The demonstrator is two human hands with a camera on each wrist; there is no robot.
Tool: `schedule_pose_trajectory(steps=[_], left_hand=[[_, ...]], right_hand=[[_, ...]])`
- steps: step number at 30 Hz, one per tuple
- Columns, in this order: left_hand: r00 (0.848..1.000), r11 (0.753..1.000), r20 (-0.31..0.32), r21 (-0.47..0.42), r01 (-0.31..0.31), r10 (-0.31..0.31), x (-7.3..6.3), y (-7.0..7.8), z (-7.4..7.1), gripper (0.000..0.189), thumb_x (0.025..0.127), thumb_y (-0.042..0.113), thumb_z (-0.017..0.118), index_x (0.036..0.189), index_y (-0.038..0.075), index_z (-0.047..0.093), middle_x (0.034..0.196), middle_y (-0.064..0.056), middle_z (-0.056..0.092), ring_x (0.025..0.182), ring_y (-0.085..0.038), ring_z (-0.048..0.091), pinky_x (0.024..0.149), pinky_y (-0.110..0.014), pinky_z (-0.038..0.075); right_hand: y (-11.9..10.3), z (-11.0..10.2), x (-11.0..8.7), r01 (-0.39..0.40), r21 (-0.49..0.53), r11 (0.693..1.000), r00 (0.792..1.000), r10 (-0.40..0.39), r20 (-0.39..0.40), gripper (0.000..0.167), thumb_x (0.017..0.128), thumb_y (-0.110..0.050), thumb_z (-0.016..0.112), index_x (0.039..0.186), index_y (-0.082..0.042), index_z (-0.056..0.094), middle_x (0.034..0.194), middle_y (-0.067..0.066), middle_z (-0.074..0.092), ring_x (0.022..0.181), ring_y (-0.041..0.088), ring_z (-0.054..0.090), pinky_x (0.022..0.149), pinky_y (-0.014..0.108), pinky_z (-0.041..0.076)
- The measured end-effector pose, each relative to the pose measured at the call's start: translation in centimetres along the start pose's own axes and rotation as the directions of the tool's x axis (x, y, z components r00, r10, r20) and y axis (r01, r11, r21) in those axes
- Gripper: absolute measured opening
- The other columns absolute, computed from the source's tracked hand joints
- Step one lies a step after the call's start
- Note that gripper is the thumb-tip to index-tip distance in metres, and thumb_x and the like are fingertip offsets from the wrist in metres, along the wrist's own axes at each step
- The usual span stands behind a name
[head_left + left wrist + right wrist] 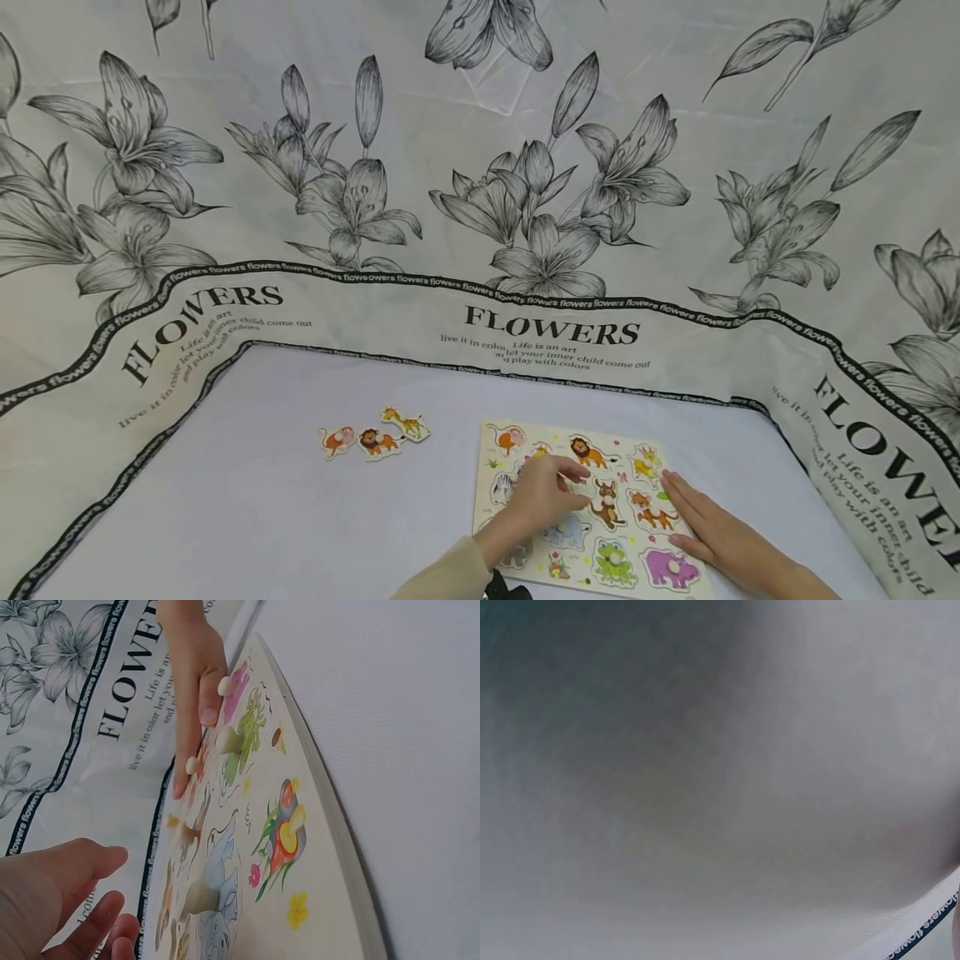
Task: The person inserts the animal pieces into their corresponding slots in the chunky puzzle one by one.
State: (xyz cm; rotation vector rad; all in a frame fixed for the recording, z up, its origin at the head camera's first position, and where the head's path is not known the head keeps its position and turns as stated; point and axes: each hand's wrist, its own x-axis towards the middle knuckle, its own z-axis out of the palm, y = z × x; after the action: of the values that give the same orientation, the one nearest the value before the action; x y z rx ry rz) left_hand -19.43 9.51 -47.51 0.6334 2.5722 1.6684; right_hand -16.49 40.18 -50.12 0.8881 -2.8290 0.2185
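My left hand (543, 498) hovers over the middle of an animal puzzle board (540, 568), next to the kangaroo piece (606, 506). Thumb and fingers are parted with nothing between them, as the left wrist view shows. The elephant piece (217, 892) with its wooden knob lies close by. Along the board's right edge rests my right hand (723, 533), its fingers extended near the tiger piece (651, 511) and the purple hippo piece (671, 571). A green frog piece (615, 564) sits at the near side. My left hand covers part of the board's left half.
Left of the board, three loose pieces lie on the white cloth (247, 500): a monkey (337, 442), a lion (378, 443) and a giraffe (408, 423). Behind rises a flower-printed fabric backdrop (390, 321). The right wrist view is mostly blurred.
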Motion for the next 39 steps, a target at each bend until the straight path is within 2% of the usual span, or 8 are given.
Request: schedule_pose_trajectory(steps=[11,14,18,24,28,39], left_hand=[[0.999,1.0,-0.045,-0.018,-0.012,0.011,-0.5,-0.6,-1.9,0.024,0.075,0.004,0.077,0.099,0.006,0.074,0.091,-0.009,0.072,0.058,0.006,0.046,0.052,-0.014,0.042],[0.998,1.0,-0.063,-0.001,-0.025,0.025,-0.6,-0.8,-2.4,0.025,0.074,0.004,0.078,0.099,0.007,0.074,0.089,-0.008,0.072,0.058,0.006,0.046,0.053,-0.013,0.042],[0.997,1.0,-0.077,-0.001,-0.029,0.028,-0.8,-1.3,-2.9,0.025,0.074,0.003,0.078,0.098,0.007,0.074,0.09,-0.008,0.073,0.06,0.006,0.048,0.055,-0.013,0.043],[0.995,0.999,-0.096,-0.024,-0.036,0.033,-0.8,-1.7,-4.1,0.026,0.075,0.002,0.077,0.1,0.003,0.073,0.092,-0.011,0.072,0.064,0.002,0.052,0.058,-0.014,0.044],[0.994,1.0,-0.109,-0.001,-0.028,0.028,-0.6,-1.9,-5.1,0.027,0.076,0.004,0.077,0.103,0.004,0.072,0.094,-0.011,0.07,0.065,0.002,0.052,0.058,-0.015,0.044],[0.986,1.0,-0.169,0.022,-0.004,0.008,-0.1,-2.5,-7.2,0.028,0.077,0.008,0.079,0.104,0.005,0.072,0.093,-0.014,0.071,0.066,-0.003,0.053,0.059,-0.016,0.045]], right_hand=[[0.0,0.0,0.1,-0.026,0.007,1.0,0.999,0.026,0.027,0.072,0.093,-0.037,0.059,0.15,-0.005,0.028,0.154,0.014,0.033,0.135,-0.022,-0.01,0.101,-0.005,-0.003],[0.0,0.0,0.0,-0.016,0.017,1.0,1.0,0.015,0.023,0.072,0.093,-0.036,0.06,0.149,-0.003,0.029,0.156,0.01,0.03,0.135,-0.022,-0.009,0.1,-0.005,-0.002],[-0.1,0.0,-0.1,-0.012,0.007,1.0,1.0,0.012,0.028,0.072,0.093,-0.037,0.059,0.15,-0.004,0.029,0.161,-0.005,0.018,0.134,-0.023,-0.01,0.099,-0.006,-0.003],[-0.1,0.0,-0.1,-0.032,0.016,0.999,0.999,0.031,0.035,0.072,0.093,-0.037,0.058,0.149,-0.004,0.029,0.16,-0.005,0.019,0.133,-0.024,-0.01,0.099,-0.006,-0.003],[0.0,0.1,-0.1,-0.051,0.019,0.999,0.997,0.05,0.06,0.072,0.094,-0.039,0.056,0.15,-0.004,0.029,0.16,-0.009,0.016,0.132,-0.026,-0.011,0.097,-0.007,-0.004],[-0.1,-0.1,0.1,-0.086,0.049,0.995,0.993,0.081,0.084,0.071,0.095,-0.041,0.055,0.15,-0.004,0.029,0.155,0.011,0.032,0.13,-0.028,-0.011,0.096,-0.008,-0.003]])
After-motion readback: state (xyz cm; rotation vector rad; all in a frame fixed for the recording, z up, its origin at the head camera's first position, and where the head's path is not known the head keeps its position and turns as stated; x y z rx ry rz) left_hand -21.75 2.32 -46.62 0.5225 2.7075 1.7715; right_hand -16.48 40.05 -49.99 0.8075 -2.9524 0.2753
